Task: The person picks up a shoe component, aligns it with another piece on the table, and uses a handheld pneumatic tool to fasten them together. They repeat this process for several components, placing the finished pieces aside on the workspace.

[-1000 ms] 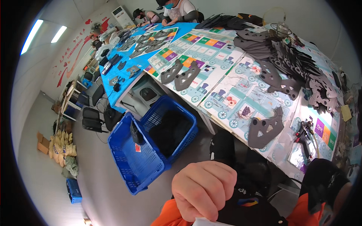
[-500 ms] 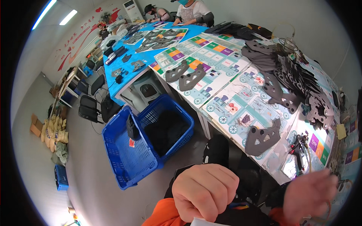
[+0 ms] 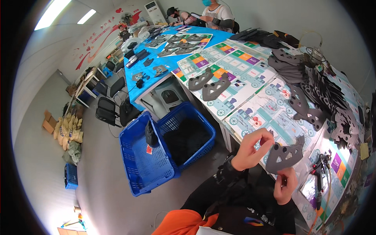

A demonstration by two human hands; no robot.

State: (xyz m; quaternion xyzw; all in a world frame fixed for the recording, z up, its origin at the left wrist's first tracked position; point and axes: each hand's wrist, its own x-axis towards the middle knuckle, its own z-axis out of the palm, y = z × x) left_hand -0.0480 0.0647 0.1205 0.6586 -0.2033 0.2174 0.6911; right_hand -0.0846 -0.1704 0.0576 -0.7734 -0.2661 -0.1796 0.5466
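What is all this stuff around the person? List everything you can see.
Held cut-out piece: one, dark grey, between both hands above the table edge.
Loose cut-out pieces: many, dark grey, spread and stacked along the long table.
Printed mats: several, pale with coloured squares, covering the table.
Blue table: one, far end, with more grey pieces.
Crates: two, blue, on the floor left of the table.
Spray gun: one, dark, on the table at right.
Chairs: a few, black, beside the blue table.
Other people: two, seated at the far end.
Left hand: pinches the piece's upper left.
Right hand: grips its lower edge.
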